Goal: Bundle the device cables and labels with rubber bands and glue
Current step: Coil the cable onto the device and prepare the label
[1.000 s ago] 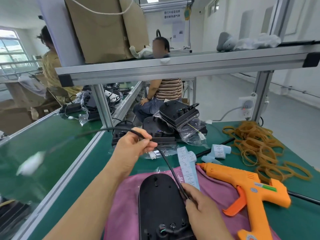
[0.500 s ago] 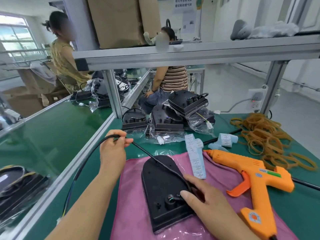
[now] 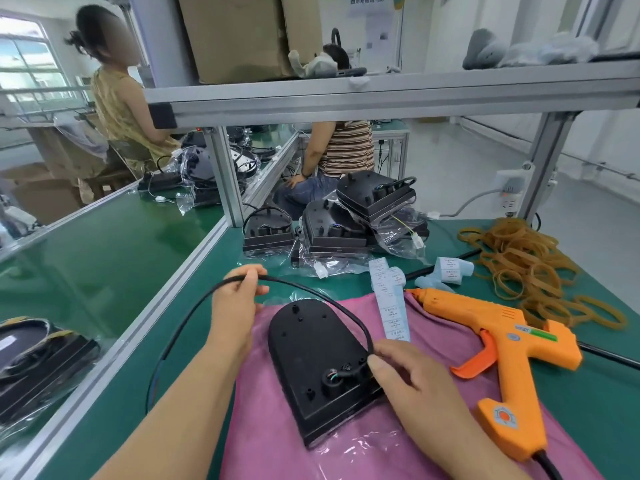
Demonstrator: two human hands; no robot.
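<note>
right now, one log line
left hand grips thin black cable; right hand pinches it at black plastic device; orange glue gun idle

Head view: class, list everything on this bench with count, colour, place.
Flat black plastic device: one, black, on cloth.
Black cable: one, black, device to both hands.
Pink cloth: one, pink, under device.
Orange plastic glue gun: one, orange, right of device.
Tan rubber bands: pile, tan, far right.
White paper label strip: one, white, beside gun nozzle.
Bagged black devices: several, black, table back.
Hands: left hand pinches cable; right hand grips it by device.
</note>
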